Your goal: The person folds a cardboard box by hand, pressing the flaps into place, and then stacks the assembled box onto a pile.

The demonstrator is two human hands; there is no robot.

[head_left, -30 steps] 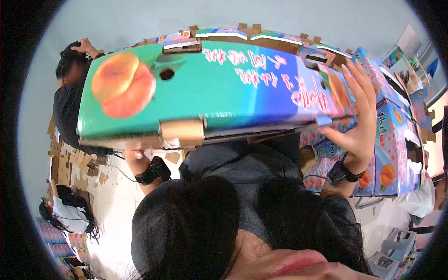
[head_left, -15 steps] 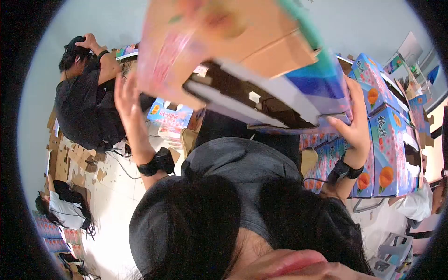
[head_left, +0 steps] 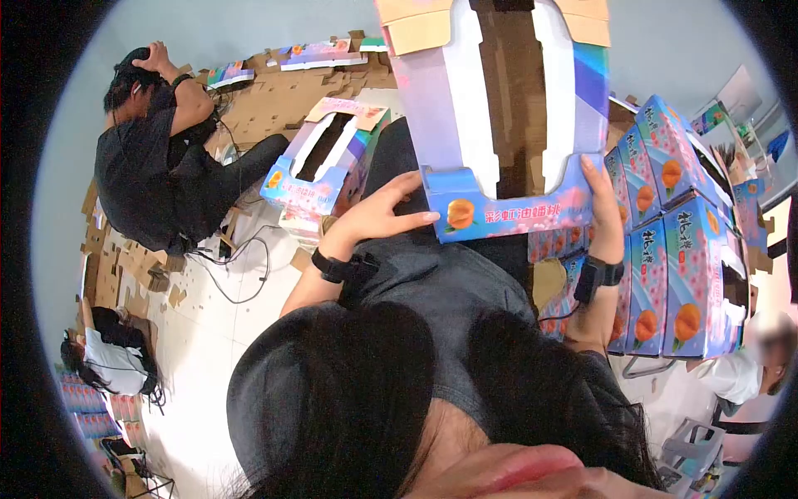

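I hold a printed cardboard fruit box (head_left: 507, 108) up in front of me, its open inside facing me, with brown cardboard and white flaps showing. Its near end panel is pink and blue with a peach picture. My left hand (head_left: 378, 218) rests flat against the box's left near corner, fingers extended. My right hand (head_left: 603, 208) grips the right near corner from the side. Both wrists carry black bands.
A stack of assembled peach boxes (head_left: 673, 241) stands at my right. Another open box (head_left: 320, 170) lies on the floor ahead. A person in black (head_left: 158, 158) sits at the left among flat cardboard (head_left: 283, 91). Another person (head_left: 112, 366) sits at lower left.
The box has turned from its green side facing me, through a tilt, to its open inside facing me. My left hand came from below the box to its near left corner.
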